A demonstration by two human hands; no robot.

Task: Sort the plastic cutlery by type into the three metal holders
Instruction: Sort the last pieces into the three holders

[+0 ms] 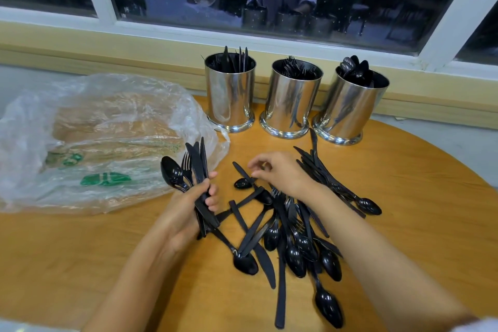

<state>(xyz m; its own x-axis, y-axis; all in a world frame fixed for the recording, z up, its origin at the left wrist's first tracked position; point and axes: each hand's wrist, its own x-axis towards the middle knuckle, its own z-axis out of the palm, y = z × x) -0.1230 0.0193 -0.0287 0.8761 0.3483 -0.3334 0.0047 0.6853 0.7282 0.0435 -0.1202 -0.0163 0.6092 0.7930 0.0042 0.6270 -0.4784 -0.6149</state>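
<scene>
On the wooden counter, left grip clutches a bundle of black plastic cutlery. Right grip curls over the loose pile, can't tell if it's pinching anything.

Our left hand: thumb and fingers clasped round a bundle of cutlery. Our right hand: palm down, fingers curled, thumb and forefinger close together; grip undetermined. Both forearms bare, extended forward.
</scene>
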